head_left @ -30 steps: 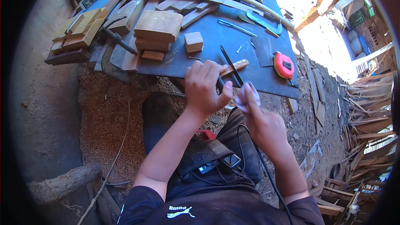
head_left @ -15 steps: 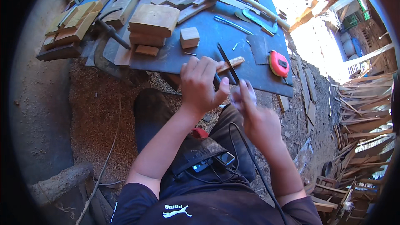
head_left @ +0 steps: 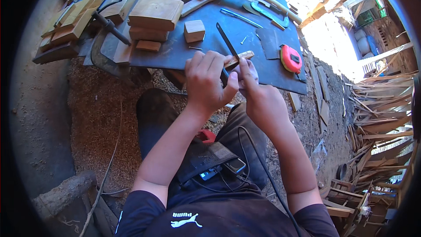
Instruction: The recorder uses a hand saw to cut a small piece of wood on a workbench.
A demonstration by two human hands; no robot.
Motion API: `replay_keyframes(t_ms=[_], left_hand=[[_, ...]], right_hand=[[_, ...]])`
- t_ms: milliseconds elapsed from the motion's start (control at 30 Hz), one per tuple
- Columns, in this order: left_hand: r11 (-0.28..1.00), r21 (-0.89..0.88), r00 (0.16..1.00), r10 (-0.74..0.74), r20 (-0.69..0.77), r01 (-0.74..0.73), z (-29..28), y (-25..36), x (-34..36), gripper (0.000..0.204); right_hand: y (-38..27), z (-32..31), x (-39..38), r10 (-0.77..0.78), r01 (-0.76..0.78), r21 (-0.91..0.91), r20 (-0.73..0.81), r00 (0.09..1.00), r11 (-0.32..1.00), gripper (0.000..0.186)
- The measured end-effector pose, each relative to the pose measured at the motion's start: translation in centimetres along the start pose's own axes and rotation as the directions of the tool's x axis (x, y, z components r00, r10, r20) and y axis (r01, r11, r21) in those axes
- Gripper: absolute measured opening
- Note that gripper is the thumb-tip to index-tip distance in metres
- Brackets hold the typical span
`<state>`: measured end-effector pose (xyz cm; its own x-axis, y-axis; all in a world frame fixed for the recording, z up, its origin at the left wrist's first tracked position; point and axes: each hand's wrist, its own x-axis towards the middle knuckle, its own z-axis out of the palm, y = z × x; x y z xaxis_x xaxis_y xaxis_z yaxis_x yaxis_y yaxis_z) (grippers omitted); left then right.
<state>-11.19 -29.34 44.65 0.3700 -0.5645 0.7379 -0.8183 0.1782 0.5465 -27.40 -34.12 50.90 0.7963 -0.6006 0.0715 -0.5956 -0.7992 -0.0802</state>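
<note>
At the near edge of the dark tabletop, my left hand is closed on a small stick of wood, whose pale end pokes out past the fingers. My right hand is closed beside it, gripping a thin, dark, narrow blade. This blade slants up and to the left, crossing the stick close to my fingertips. Whether it is a saw blade or a file cannot be made out, and its lower end is hidden in the hand. My two hands are very close together.
A wooden cube and stacked blocks sit to the left, near a clamp. A red tape measure, sandpaper, a pen and a hammer lie right and beyond. A cable hangs by my right arm.
My right hand has moved up and left, closer to my left hand, with the blade sliding along across the stick. My left hand keeps its hold. The whole view has shifted slightly.
</note>
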Motion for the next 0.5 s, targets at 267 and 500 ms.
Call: replay_keyframes(t_ms=[267, 500], left_hand=[[1.0, -0.004, 1.0, -0.004, -0.011, 0.004, 0.1, 0.0, -0.2, 0.035], [1.0, -0.023, 1.0, 0.002, 0.006, -0.002, 0.4, 0.1, 0.0, 0.037]], right_hand=[[-0.3, -0.6, -3.8, 0.073, -0.075, 0.143, 0.016, 0.997, 0.987, 0.073], [-0.3, -1.3, -2.7, 0.096, -0.091, 0.257, -0.005, 0.995, 0.962, 0.067]])
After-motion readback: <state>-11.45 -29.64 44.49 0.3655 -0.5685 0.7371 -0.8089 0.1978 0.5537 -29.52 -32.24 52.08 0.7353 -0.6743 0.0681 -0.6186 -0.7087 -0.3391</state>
